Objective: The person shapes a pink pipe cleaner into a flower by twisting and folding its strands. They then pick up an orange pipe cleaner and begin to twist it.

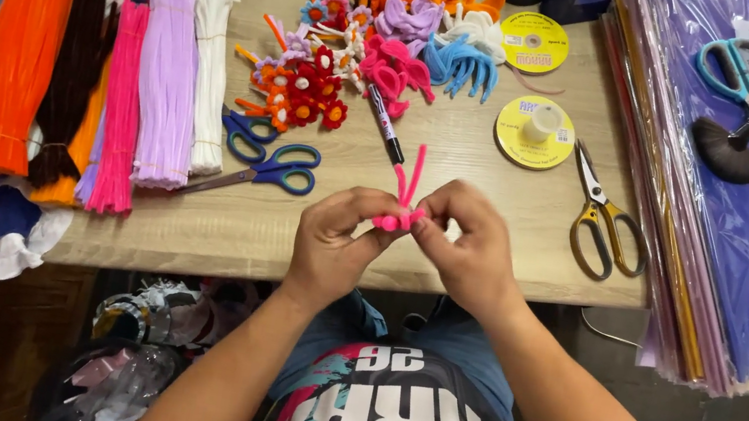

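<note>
Bent pink fuzzy pipe cleaner (404, 200) sitting pinched between both hands, two ends pointing up, above near edge of wooden counter (448, 253). Left hand (336, 240) fingers closing on its left side; right hand (467, 246) fingers gripping right side. Black marker pen (385, 125) lying just beyond; blue-handled scissors (265, 167) resting left, yellow-handled scissors (601, 218) right.

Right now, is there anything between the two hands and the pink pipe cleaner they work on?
Nothing visible. The left hand and the right hand both pinch the pink pipe cleaner directly, above the table edge. The marker and blue scissors lie farther back.
</note>
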